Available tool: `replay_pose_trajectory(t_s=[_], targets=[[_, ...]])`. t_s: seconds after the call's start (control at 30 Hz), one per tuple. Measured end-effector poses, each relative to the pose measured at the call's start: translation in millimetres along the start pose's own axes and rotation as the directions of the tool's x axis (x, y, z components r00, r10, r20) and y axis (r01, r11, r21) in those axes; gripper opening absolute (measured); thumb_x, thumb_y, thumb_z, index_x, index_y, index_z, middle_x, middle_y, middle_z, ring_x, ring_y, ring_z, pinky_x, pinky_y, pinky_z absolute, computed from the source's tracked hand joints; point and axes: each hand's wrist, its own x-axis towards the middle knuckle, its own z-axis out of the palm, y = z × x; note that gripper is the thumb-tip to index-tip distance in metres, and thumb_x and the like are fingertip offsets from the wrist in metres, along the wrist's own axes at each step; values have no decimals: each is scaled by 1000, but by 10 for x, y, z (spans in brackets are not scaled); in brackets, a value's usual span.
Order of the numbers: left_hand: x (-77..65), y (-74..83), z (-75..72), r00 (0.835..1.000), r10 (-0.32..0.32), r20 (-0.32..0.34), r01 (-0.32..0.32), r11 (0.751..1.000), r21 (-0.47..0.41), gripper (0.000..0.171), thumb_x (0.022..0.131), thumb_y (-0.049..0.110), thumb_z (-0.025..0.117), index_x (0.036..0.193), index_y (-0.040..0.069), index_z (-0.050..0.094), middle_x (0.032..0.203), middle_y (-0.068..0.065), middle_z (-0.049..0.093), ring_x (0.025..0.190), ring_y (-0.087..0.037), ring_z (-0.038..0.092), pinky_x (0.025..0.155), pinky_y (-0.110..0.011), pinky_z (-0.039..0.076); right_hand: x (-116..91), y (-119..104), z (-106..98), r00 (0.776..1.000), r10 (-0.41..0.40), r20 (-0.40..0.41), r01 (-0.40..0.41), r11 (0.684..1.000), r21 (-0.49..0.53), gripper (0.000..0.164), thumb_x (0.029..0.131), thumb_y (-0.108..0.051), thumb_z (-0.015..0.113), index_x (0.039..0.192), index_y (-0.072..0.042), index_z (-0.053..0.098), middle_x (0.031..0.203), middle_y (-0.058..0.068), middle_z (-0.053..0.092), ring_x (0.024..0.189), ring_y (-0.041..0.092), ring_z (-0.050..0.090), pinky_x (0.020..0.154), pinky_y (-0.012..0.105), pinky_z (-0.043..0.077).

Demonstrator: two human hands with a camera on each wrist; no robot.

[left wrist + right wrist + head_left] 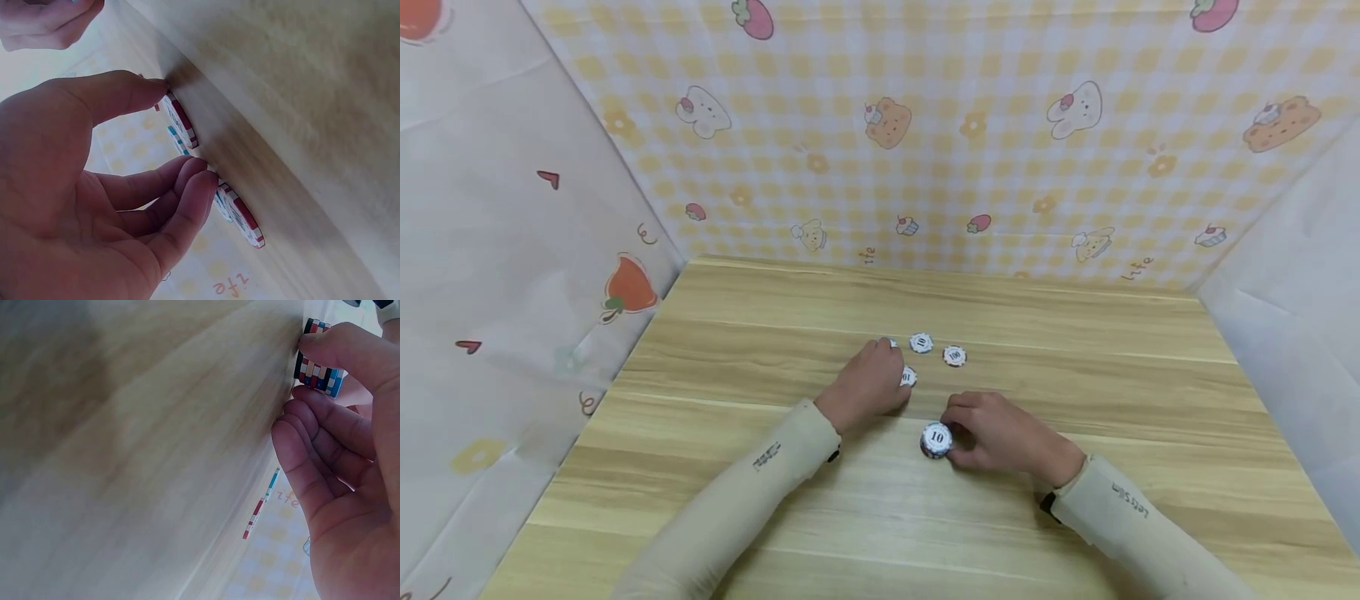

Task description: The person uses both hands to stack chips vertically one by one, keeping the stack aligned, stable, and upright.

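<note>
Around a white-faced poker chip with red-and-white edge (179,120), my left hand (871,379) curls low over the table, thumb on one side and fingertips at the other. In the head view this chip shows partly beside the hand, printed with a number. Another red-edged chip (242,215) lies just past those fingertips. My right hand (1003,432) holds a short stack of poker chips (936,438) between thumb and fingers; the top one reads 10. Red, white, blue and black edges show along the stack (319,359) in the right wrist view.
On the table behind the hands lie a loose chip marked 10 (921,342) and one marked 100 (955,356). The wood-grain table (880,517) meets a yellow checked cloth (940,167) at the back. White cloths hang at both sides.
</note>
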Motion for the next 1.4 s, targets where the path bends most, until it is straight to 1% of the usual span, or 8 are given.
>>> replay_pose_trajectory(t_s=[0.23,0.4,0.57,0.67,0.83,1.07,1.23,1.4], targets=[[63,-23,-31,1000,12,20,-10,999,-53,34,99,27,78,80,3,65,92,-15,67,86,-26,63,85,-41,56,18,-11,-15,1000,0,4,0,1000,3,23,88,-17,87,107,-9,78,99,-9,67,86,6,59,78,29,55],[99,-41,-19,999,27,18,-26,998,-57,42,94,25,79,65,12,53,80,-8,60,79,-23,58,79,-38,54,35,-10,-13,1000,-12,-5,12,1000,0,23,87,-17,88,106,-10,78,97,-8,67,84,6,59,76,28,54],[113,-33,-12,999,35,27,-34,999,-40,45,90,25,79,59,14,48,78,-7,59,82,-24,60,84,-39,55,45,-10,-7,1000,-10,0,10,1000,0,23,87,-17,88,106,-10,78,97,-9,67,84,6,59,77,28,54],[111,-24,-13,999,34,35,-33,999,-30,43,89,26,79,60,14,49,81,-9,61,85,-25,62,86,-40,55,47,-11,-9,1000,-2,5,2,1000,5,23,87,-18,88,106,-10,78,98,-9,67,84,5,58,76,28,54],[104,-15,4,999,31,30,-31,1000,-4,39,88,28,78,63,13,51,85,-10,62,85,-25,61,84,-39,55,41,-4,-6,1000,6,6,-6,1000,10,23,87,-18,88,106,-11,77,97,-10,66,84,3,56,76,27,53],[49,-8,59,1000,21,4,-20,998,-54,30,87,27,78,77,9,57,89,-12,62,86,-25,61,77,-40,58,28,-2,-5,1000,2,-3,-2,1000,11,23,86,-17,88,105,-11,77,97,-10,65,84,3,56,76,27,53],[-29,2,82,998,50,-25,-51,996,-67,29,88,29,76,81,7,59,89,-11,61,88,-27,62,77,-41,59,15,-4,-4,1000,6,-2,-6,1000,10,23,86,-17,88,105,-11,77,97,-10,66,84,5,57,76,27,53],[-106,23,71,995,81,-56,-85,993,-76,30,89,30,74,85,5,59,90,-11,61,89,-29,63,82,-43,57,0,0,-1,1000,15,4,-15,1000,20,22,87,-17,88,106,-11,78,98,-10,66,85,5,58,76,27,53]])
